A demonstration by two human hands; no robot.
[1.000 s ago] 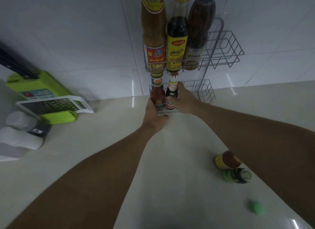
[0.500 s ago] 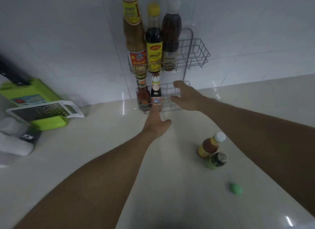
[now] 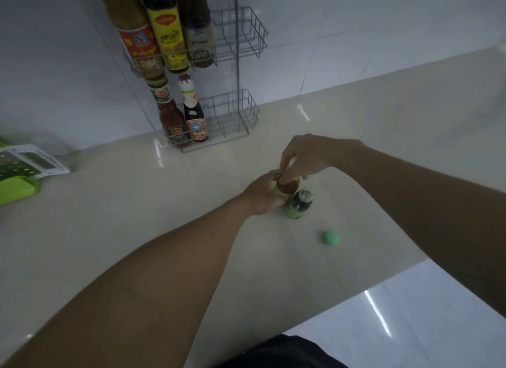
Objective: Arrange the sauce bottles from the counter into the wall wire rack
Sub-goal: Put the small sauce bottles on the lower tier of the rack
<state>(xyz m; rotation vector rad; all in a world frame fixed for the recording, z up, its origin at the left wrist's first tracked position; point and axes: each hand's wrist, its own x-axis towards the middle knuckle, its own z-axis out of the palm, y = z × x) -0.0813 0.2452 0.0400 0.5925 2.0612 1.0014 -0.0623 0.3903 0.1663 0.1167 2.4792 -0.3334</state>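
A grey wall wire rack (image 3: 247, 36) has two shelves. Three tall sauce bottles (image 3: 167, 33) fill the left of the upper shelf. A red sauce bottle (image 3: 171, 119) and a dark bottle (image 3: 195, 121) stand at the left of the lower shelf. On the counter an amber sauce bottle (image 3: 286, 188) stands upright. My left hand (image 3: 264, 193) wraps its body and my right hand (image 3: 304, 155) pinches its top. A small green bottle (image 3: 298, 204) without its cap touches it on the right.
A loose green cap (image 3: 331, 237) lies on the counter (image 3: 137, 217) right of the bottles. A white grater on a green box (image 3: 19, 173) sits at the far left. The right halves of both rack shelves hold nothing.
Both hands have left the lower shelf and come back to the counter, where they have closed on the amber bottle. The view has tilted down.
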